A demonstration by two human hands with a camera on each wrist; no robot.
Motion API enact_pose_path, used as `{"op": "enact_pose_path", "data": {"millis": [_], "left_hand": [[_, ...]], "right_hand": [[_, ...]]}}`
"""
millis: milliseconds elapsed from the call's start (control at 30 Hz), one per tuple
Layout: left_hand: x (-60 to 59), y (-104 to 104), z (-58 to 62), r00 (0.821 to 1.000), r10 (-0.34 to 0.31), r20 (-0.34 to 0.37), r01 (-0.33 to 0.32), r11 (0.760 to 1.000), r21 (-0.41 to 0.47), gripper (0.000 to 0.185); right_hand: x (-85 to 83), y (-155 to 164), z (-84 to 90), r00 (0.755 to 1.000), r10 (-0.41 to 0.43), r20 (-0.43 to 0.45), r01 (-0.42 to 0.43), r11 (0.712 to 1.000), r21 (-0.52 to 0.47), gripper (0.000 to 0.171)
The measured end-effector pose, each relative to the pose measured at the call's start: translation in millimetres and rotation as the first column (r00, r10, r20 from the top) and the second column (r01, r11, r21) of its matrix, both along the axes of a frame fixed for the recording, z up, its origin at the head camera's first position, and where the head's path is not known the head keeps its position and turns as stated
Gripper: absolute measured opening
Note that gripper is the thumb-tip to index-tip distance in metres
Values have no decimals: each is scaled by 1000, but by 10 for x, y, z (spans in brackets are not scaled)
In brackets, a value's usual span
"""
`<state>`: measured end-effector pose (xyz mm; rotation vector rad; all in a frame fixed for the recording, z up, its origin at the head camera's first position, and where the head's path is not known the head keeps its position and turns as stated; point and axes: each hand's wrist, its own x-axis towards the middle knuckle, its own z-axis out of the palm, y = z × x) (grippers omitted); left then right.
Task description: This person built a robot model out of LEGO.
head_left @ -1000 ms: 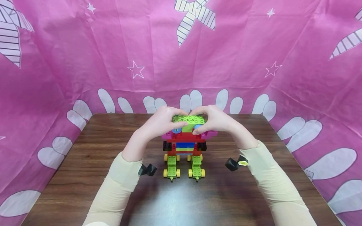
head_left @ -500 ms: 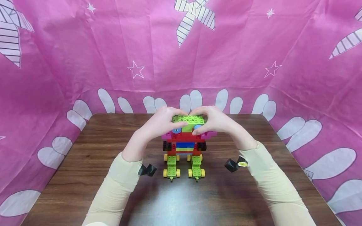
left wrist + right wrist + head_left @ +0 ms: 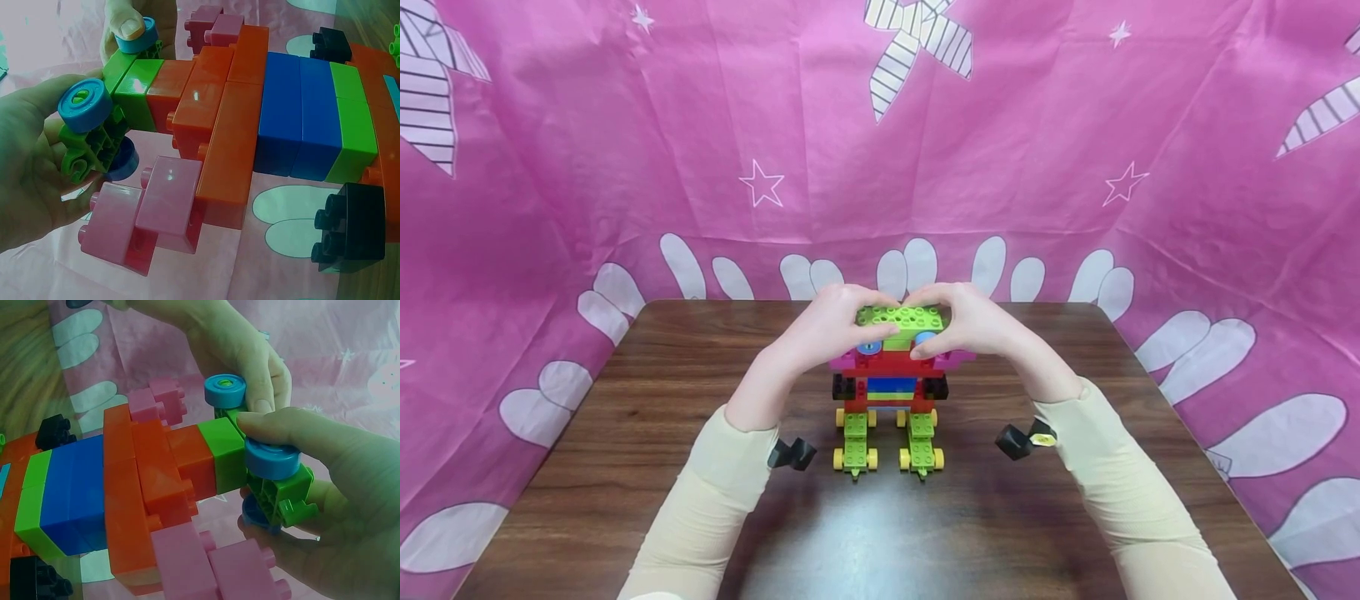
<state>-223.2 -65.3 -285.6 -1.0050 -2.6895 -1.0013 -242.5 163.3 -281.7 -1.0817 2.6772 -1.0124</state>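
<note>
Nothing has visibly moved since the earlier frames. From the head view, the left hand point(image 3: 827, 327) and right hand point(image 3: 972, 323) clasp the green top plate point(image 3: 901, 317) of the brick figure point(image 3: 889, 390), which stands mid-surface point(image 3: 625, 433). Left wrist: fingers point(image 3: 37, 156) curl round the plate beside a blue disc point(image 3: 84, 105). Right wrist: the thumb point(image 3: 294, 432) presses above another disc point(image 3: 272, 459). Even pressure from both sides would likely keep it square.

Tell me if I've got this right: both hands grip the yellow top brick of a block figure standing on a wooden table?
Not quite: the top brick is green, not yellow, as the head view shows. Both the left hand and right hand grip it, and the block figure stands on the wooden table.
</note>
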Motion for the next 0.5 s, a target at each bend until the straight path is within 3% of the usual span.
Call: {"op": "enact_pose_path", "data": {"millis": [500], "left_hand": [[6, 6, -16, 1000, -4, 4, 4, 1000, 11, 34]], "right_hand": [[-3, 1, -16, 1000, 7, 6, -7, 1000, -1, 48]]}}
